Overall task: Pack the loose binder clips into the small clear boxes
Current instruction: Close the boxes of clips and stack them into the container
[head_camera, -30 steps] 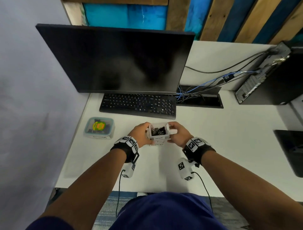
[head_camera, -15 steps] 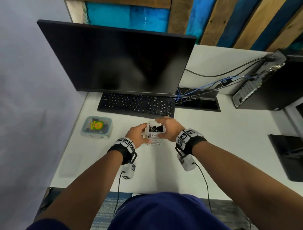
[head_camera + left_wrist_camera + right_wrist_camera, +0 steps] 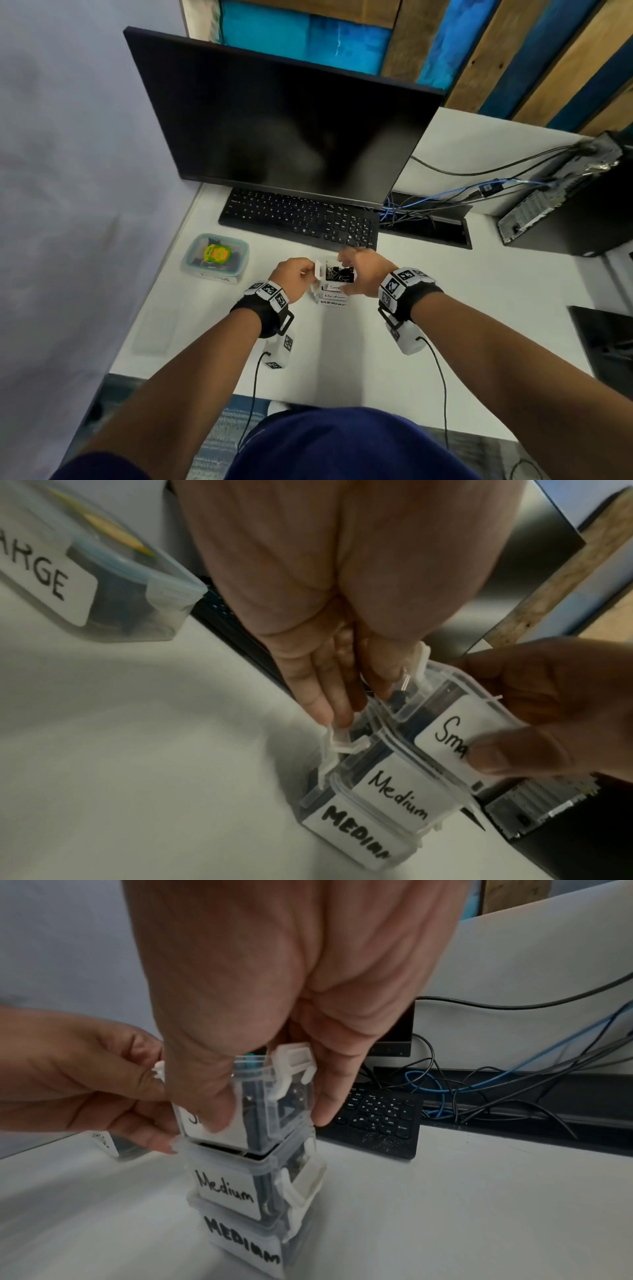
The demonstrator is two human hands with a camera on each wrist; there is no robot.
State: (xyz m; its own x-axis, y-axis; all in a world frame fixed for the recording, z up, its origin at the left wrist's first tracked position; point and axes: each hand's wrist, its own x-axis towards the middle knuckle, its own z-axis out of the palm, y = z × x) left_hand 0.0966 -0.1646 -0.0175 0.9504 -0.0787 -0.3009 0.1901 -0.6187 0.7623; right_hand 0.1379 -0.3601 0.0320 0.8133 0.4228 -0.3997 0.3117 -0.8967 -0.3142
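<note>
Three small clear boxes stand stacked on the white desk (image 3: pixel 445 308). The top one, the "Small" box (image 3: pixel 337 272) (image 3: pixel 455 723) (image 3: pixel 274 1110), shows dark binder clips through its clear plastic. Under it sit a "Medium" box (image 3: pixel 397 791) (image 3: pixel 226 1188) and a "MEDIUM" box (image 3: pixel 356 837) (image 3: pixel 243 1250). My right hand (image 3: pixel 366 274) (image 3: pixel 267 1118) grips the Small box, thumb on its label and fingers down the far side. My left hand (image 3: pixel 293 277) (image 3: pixel 325 691) pinches the white latch flap (image 3: pixel 318 269) on that box's left side.
A larger clear container (image 3: pixel 215 255) (image 3: pixel 68 582) labelled "LARGE" stands at the left, holding dark clips and a yellow-green item. Behind the stack lie a black keyboard (image 3: pixel 301 219) and monitor (image 3: pixel 284 116). Cables (image 3: pixel 428 205) and a computer case (image 3: pixel 565 198) are at the back right.
My right hand has shifted from the box's right side to wrap over its far side. The left hand has stayed at the left latch. The box remains on the stack.
</note>
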